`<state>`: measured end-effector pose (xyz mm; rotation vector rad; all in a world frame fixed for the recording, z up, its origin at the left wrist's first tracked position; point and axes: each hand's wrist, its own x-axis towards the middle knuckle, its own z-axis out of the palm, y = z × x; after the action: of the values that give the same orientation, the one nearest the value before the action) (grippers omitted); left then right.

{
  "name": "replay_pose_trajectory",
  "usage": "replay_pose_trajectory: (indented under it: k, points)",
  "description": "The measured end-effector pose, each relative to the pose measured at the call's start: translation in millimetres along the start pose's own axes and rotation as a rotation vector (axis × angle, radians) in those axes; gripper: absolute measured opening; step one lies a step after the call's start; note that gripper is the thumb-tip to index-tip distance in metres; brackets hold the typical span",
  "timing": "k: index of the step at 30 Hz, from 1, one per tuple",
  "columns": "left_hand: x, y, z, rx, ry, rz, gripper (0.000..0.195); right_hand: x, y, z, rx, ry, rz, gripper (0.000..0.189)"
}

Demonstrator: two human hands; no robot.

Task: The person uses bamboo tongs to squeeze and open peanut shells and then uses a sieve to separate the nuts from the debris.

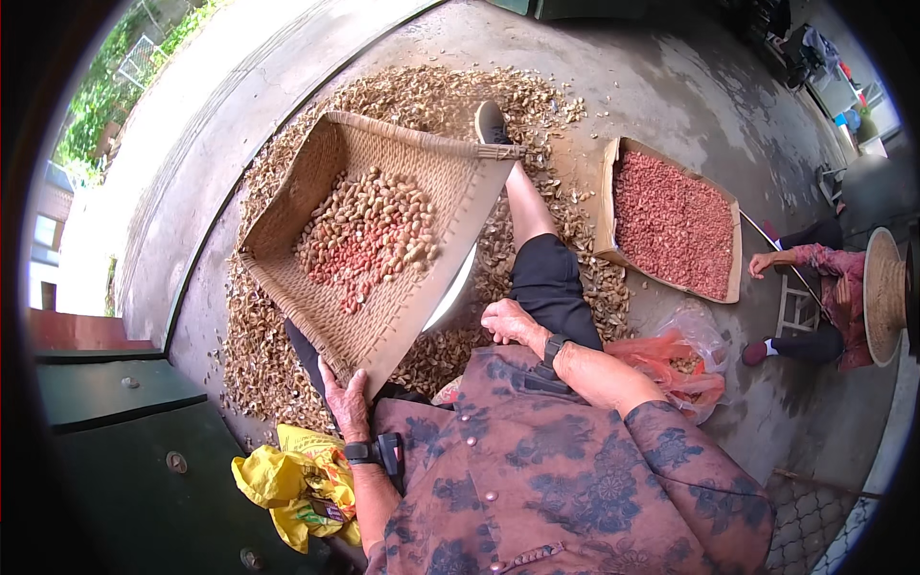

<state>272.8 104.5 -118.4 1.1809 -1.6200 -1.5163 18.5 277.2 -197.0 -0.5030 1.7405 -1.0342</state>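
Note:
A woven winnowing basket (445, 172) lies tilted across my lap, its flat open edge towards the right. Unshelled peanuts (388, 205) and loose red peanut kernels (334, 262) are gathered inside it. My left hand (348, 399) grips the basket's near corner, thumb on top. Above my right thigh rests my right hand (507, 321), fingers loosely curled; whether something small is between them cannot be told. Beyond my right knee stands a cardboard box (734, 251) filled with red peanut kernels (672, 223). A broad heap of peanut shells (431, 93) surrounds my legs.
Red and clear plastic bags (668, 359) with peanuts lie at my right. A yellow plastic bag (309, 481) sits at my left beside a dark green door panel (144, 474). On the right, a person in a straw hat (882, 296) sits holding a thin stick near the box.

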Motion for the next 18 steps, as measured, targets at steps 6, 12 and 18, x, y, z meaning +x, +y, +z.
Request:
replay_pose_trajectory:
  k: [6,12,18]
  points:
    - [-4.6,2.6,1.2,0.241,0.086,0.049,0.066,-12.8,-5.5,2.1,-0.050,-0.023,-0.093,0.018]
    - [1.1,9.0,4.6,0.079,-0.076,-0.027,0.051,-17.0,-4.9,6.7,-0.298,0.030,-0.238,0.019]
    - [3.5,4.8,-1.0,0.167,-0.029,-0.105,0.045,-58.1,-31.7,26.9,-0.574,-0.180,-0.375,0.019]
